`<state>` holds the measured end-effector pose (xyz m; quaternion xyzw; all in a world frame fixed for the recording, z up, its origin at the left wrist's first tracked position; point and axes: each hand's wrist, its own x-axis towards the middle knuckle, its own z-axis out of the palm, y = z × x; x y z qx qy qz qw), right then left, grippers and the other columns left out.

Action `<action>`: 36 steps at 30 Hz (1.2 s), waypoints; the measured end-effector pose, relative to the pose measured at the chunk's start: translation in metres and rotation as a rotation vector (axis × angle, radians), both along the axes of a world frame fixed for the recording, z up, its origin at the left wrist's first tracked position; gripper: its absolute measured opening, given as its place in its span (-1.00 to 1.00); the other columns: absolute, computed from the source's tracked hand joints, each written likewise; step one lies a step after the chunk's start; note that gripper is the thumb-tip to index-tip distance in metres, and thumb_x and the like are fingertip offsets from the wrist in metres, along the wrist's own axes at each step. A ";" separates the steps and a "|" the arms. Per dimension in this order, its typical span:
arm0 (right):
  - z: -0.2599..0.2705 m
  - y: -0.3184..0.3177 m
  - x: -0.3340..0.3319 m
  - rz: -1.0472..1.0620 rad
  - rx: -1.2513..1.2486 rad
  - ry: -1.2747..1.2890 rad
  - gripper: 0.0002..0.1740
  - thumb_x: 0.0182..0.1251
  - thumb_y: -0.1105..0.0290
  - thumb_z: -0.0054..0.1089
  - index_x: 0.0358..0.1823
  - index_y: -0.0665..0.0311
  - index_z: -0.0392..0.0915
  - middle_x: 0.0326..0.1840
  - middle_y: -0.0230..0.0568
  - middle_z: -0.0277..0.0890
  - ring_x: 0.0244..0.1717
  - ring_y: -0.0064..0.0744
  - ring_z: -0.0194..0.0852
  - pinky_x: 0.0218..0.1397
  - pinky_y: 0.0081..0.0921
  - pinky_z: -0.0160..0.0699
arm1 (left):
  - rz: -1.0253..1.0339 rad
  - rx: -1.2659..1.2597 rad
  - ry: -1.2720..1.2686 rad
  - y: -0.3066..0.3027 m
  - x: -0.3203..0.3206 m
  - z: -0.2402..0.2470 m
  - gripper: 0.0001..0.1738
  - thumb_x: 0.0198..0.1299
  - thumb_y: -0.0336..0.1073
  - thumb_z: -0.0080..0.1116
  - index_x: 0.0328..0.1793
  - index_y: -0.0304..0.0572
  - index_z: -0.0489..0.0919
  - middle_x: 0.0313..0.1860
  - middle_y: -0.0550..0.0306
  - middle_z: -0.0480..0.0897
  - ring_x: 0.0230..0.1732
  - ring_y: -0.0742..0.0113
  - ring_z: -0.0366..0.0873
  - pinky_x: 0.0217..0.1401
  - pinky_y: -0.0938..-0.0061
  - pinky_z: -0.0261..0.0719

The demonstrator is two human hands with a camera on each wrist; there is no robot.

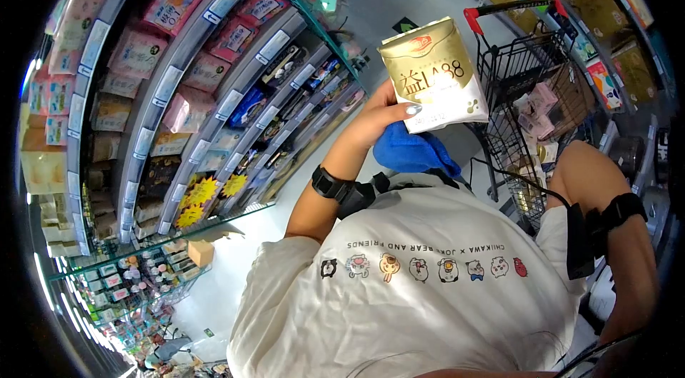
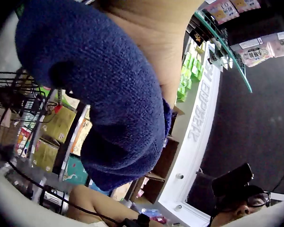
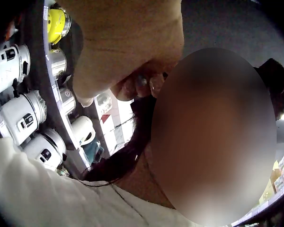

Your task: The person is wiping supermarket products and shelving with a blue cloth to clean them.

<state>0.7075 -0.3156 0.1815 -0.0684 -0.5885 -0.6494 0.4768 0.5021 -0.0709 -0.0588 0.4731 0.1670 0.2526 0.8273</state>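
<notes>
My left hand [image 1: 389,114] holds up a gold-and-white packet [image 1: 435,78] marked LA88, its thumb lying across the lower front corner. The other fingers are hidden behind the packet. Just under this hand hangs a blue terry cloth [image 1: 414,150]; in the left wrist view the same cloth [image 2: 118,94] fills the middle, close against the palm side. Raised beside the head is my right hand [image 3: 132,56], with bent fingers near dark hair [image 3: 116,165]; I cannot tell whether it grips anything. The head view shows only the bent right arm, not that hand.
A black wire shopping cart [image 1: 499,71] with a red-ended handle stands ahead on the right, packets inside. Shelves [image 1: 153,118] of packaged goods line the left. White rice cookers [image 3: 26,116] sit on shelving near the right hand. A black cable [image 1: 514,172] crosses by the cart.
</notes>
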 end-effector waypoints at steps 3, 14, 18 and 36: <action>0.002 -0.009 0.010 -0.193 0.215 0.069 -0.77 0.32 0.48 -0.10 -0.02 0.34 0.30 0.11 -0.16 0.15 0.15 -0.33 0.11 0.37 -0.27 0.13 | 0.028 -0.002 -0.026 0.000 0.001 0.003 -0.24 -0.07 -0.25 0.28 0.30 -0.29 0.27 0.14 0.06 0.51 0.11 0.33 0.48 0.20 0.45 0.38; -0.077 0.121 0.034 -2.824 1.982 -0.208 -0.67 0.35 0.22 -0.22 -0.57 0.22 0.25 -0.58 -0.36 0.20 -0.53 -0.47 0.25 0.26 -0.03 0.21 | 0.261 0.113 -0.044 0.004 -0.032 0.022 -0.06 -0.17 -0.17 0.33 0.35 -0.40 0.17 0.20 -0.04 0.44 0.19 0.20 0.41 0.26 0.37 0.33; -0.110 0.174 0.001 -2.612 2.309 -1.019 -0.42 0.43 -0.06 -0.52 -0.70 0.12 0.11 -0.78 -0.46 0.06 -0.79 -0.50 0.16 0.30 0.17 0.09 | 0.419 -0.005 -0.062 -0.014 -0.030 0.046 0.04 -0.27 -0.15 0.40 0.36 -0.43 0.13 0.20 -0.12 0.43 0.18 0.10 0.45 0.24 0.32 0.40; -0.121 0.177 -0.015 -2.534 2.362 -1.042 -0.80 0.33 0.31 -0.05 -0.42 0.18 0.22 -0.45 -0.41 0.22 -0.46 -0.60 0.28 0.22 -0.03 0.33 | 0.368 0.013 -0.101 -0.021 -0.042 0.043 -0.02 -0.26 -0.09 0.37 0.28 -0.47 0.21 0.07 -0.16 0.50 -0.01 0.06 0.56 0.06 0.28 0.56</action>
